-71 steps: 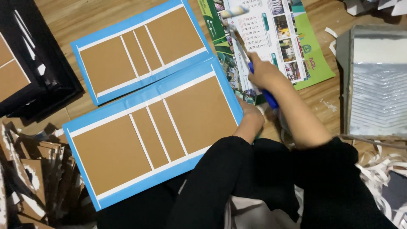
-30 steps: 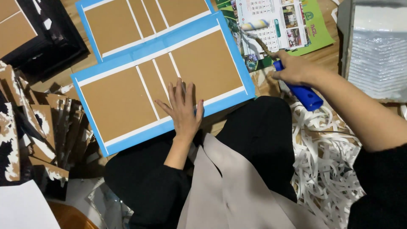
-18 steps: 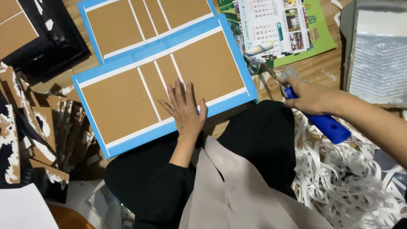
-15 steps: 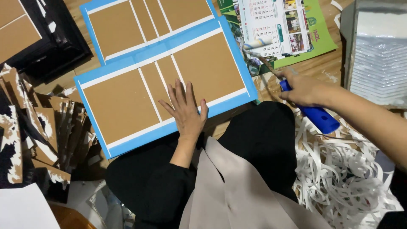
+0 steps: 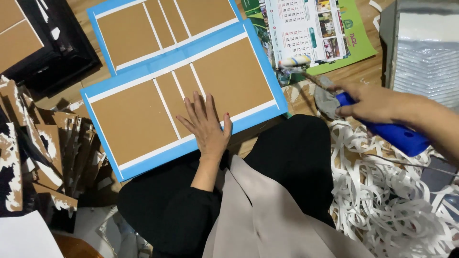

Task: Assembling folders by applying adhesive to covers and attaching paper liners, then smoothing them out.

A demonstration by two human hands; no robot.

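The left hand [image 5: 206,125] lies flat and spread, fingers pointing to about 11 o'clock, palm down on the near blue-edged cardboard panel [image 5: 143,114]; it pins the panel and grips nothing. That panel rests partly across the person's lap, its long axis running from 8 o'clock up to 2 o'clock, with a second panel [image 5: 143,33] of the same kind just beyond it at 12.

The right hand [image 5: 370,101] is closed around the blue handle [image 5: 392,134] of a small paint roller. The tool's shaft slants from the hand toward 10 o'clock, ending in a pale roller head [image 5: 295,61] that seems to rest on a printed calendar sheet [image 5: 311,28], though contact is hard to judge. The head sits just off the panel's right edge, at 3 o'clock from it, so the right hand is nearer that edge. White paper strips [image 5: 382,191] pile on the floor at 4 o'clock.
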